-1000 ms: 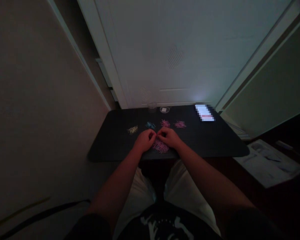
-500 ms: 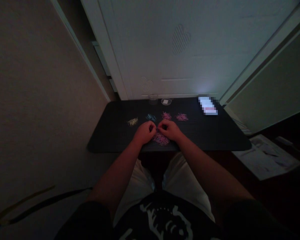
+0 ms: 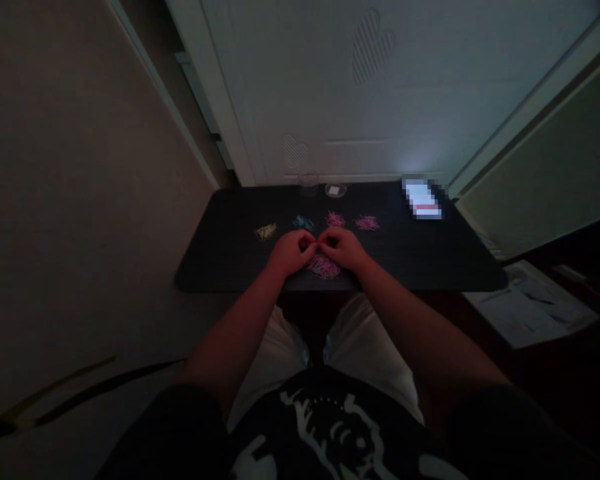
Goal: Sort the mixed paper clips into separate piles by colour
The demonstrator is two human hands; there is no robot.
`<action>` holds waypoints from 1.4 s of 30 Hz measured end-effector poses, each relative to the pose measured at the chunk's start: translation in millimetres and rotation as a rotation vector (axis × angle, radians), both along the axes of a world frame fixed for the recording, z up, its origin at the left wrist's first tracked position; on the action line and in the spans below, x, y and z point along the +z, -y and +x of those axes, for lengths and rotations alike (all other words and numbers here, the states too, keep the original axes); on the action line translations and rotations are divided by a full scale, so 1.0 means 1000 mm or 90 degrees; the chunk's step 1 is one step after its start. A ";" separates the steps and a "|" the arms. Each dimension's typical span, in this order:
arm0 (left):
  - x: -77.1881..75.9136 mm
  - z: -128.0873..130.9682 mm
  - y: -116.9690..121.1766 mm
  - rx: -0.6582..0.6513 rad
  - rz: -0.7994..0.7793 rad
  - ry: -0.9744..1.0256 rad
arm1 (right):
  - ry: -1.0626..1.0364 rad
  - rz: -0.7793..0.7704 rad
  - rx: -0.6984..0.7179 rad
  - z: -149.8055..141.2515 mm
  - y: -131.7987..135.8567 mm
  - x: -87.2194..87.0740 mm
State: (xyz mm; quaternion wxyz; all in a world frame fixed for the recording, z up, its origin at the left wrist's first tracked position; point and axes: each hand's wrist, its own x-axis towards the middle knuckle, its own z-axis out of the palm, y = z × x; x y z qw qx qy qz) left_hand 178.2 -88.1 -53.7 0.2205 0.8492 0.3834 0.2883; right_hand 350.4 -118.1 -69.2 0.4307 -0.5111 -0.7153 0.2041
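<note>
Versus a second ago: table (image 3: 220,250) now higher in view; left hand (image 3: 293,252) and right hand (image 3: 345,249) still over the far side of the mixed pile (image 3: 325,267), smaller piles unshifted. Clock centred on the mixed pile, 12 toward the white panel (image 3: 280,93).

Left to right: yellow pile (image 3: 266,231), 10 o'clock. Left hand, about 10, thumb and fingers curled inward. Blue pile (image 3: 303,222), 11, just beyond the left hand. Clear cup (image 3: 309,185), shortly before 12, at far edge. Pink pile (image 3: 335,219), past 12, clear lid (image 3: 335,191) behind it. Right hand, 2, curled likewise, tips meeting the left's; too dark to tell whether either set of fingers is clamped on a piece. Pink-purple pile (image 3: 367,222), between 1 and 2. Lit screen (image 3: 423,200), pixelated, 2. Pale sheet (image 3: 530,307), floor, past 3. Hands block part of the mixed pile.
</note>
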 end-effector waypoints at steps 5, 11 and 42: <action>-0.001 0.000 -0.001 0.010 -0.002 0.003 | -0.009 -0.021 -0.004 -0.001 0.002 0.002; -0.001 -0.001 0.000 0.017 -0.013 0.011 | -0.003 -0.027 -0.015 0.000 0.004 0.004; 0.000 -0.002 -0.001 -0.011 0.039 -0.029 | 0.002 -0.021 -0.028 -0.002 0.005 0.009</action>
